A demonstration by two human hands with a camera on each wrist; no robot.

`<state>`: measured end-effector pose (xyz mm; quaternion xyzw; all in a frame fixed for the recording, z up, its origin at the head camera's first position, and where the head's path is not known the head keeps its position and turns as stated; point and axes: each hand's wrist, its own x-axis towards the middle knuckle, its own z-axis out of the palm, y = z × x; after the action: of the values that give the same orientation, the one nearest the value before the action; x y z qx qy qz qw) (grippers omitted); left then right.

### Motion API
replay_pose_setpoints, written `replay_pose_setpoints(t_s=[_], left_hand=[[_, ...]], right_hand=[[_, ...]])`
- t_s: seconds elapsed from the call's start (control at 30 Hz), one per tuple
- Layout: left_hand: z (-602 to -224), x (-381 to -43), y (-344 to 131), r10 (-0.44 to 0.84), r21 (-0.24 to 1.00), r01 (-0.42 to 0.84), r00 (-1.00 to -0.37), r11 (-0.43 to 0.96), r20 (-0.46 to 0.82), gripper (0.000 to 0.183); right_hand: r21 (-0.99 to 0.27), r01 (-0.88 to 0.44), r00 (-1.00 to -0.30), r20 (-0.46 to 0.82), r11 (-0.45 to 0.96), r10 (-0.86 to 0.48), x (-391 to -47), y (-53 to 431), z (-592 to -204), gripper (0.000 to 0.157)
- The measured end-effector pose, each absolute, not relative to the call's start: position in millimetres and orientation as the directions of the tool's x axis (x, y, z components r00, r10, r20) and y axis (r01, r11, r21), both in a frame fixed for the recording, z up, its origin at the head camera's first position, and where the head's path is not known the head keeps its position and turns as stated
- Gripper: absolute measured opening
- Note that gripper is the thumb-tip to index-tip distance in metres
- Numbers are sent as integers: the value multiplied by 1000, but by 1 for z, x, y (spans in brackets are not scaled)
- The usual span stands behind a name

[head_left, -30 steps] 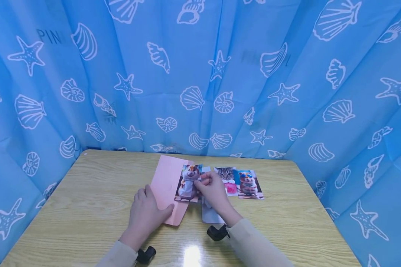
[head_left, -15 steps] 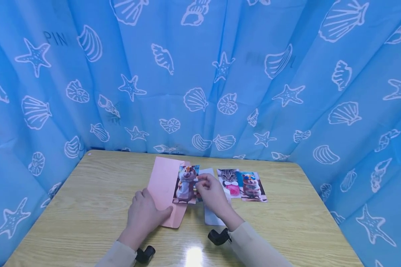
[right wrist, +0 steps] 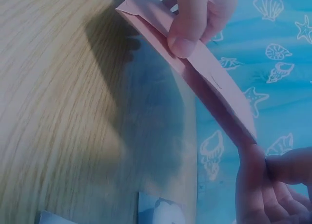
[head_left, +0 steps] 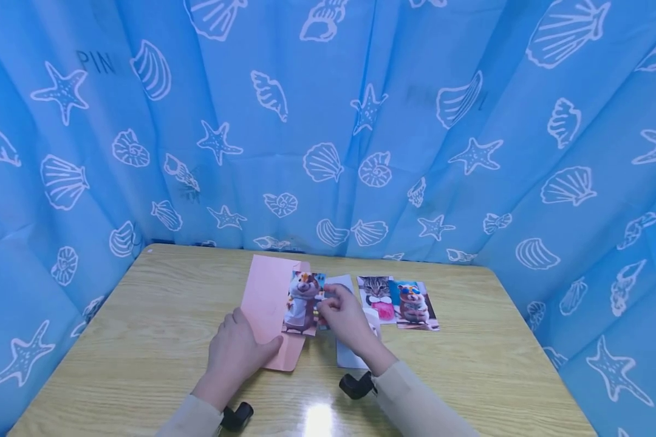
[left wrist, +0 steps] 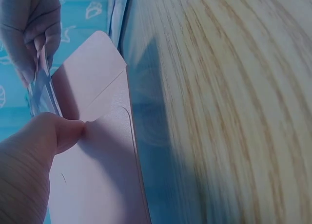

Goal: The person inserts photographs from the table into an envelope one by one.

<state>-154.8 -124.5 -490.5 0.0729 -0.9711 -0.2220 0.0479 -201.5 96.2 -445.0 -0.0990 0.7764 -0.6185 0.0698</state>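
My left hand (head_left: 235, 346) grips a pink envelope (head_left: 262, 291) by its lower part, raised above the table. The left wrist view shows its thumb (left wrist: 68, 131) on the envelope's front, beside the unfolded flap (left wrist: 97, 63). My right hand (head_left: 347, 315) pinches the right edge of a photo card (head_left: 300, 303) of a hamster in a white apron. This card stands in front of the envelope's open side in the head view. Another printed edge shows behind its right side; how many cards are held is unclear. The right wrist view shows the envelope's open slit (right wrist: 209, 97).
To the right lie a cat photo (head_left: 379, 297) and a photo of a hamster in sunglasses (head_left: 412, 306), overlapping. A pale envelope-like piece (head_left: 350, 358) lies partly under my right forearm. The wooden table (head_left: 158, 315) ends at a blue shell-patterned curtain (head_left: 328, 121).
The hamster card has moved slightly left against the pink envelope, and another printed edge has come into sight behind it. My left hand keeps its grip. The head view has shifted a little.
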Motion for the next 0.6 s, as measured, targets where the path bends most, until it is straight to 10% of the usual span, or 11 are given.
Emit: replay_pose_setpoints(t_s=[0.6], left_hand=[[-489, -155, -121, -155, 431, -89, -980, 898, 121, 105]], right_hand=[[-917, -126, -986, 72, 378, -152, -212, 79, -465, 51]])
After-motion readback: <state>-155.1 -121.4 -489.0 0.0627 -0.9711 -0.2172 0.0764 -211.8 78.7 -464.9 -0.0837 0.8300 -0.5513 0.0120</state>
